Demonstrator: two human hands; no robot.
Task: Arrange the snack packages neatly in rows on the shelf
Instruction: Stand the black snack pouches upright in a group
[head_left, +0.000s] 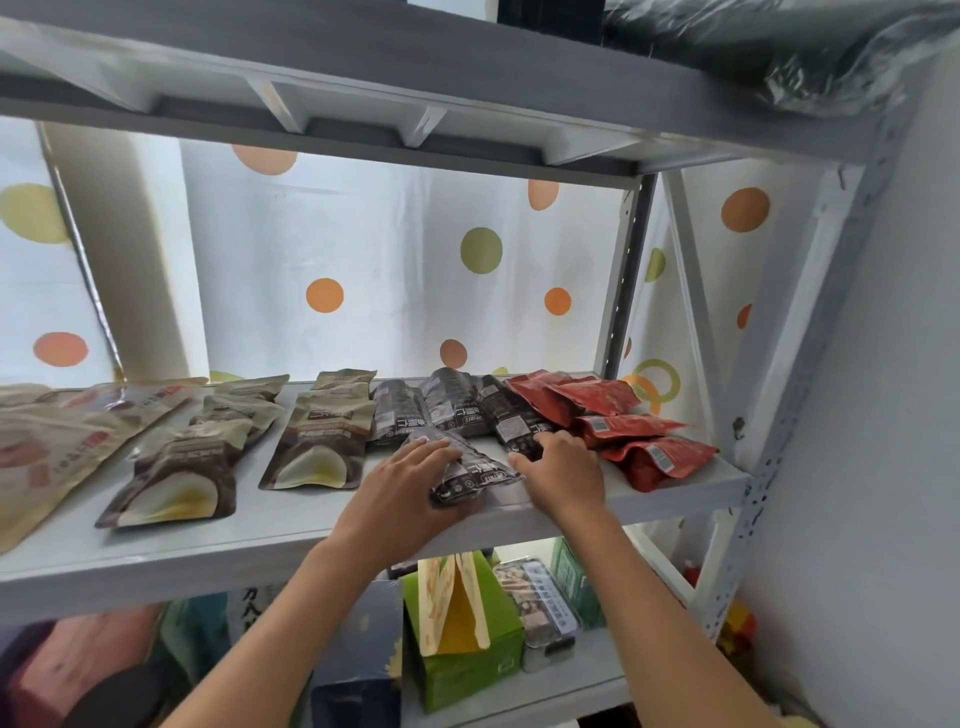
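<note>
A: Grey metal shelf (291, 525): my left hand (400, 486) grips the skewed dark foil snack pouch (470, 470) near the front edge.

B: Right hand (563, 470)?

A: Pinching the neighbouring dark pouch (511, 423). I'd square both with their row, gently.

White Chinese characters on the dark snack packs (457, 410) and the brown pack (324, 431), barcode labels on the red packs (623, 426); all too blurred to read.
</note>
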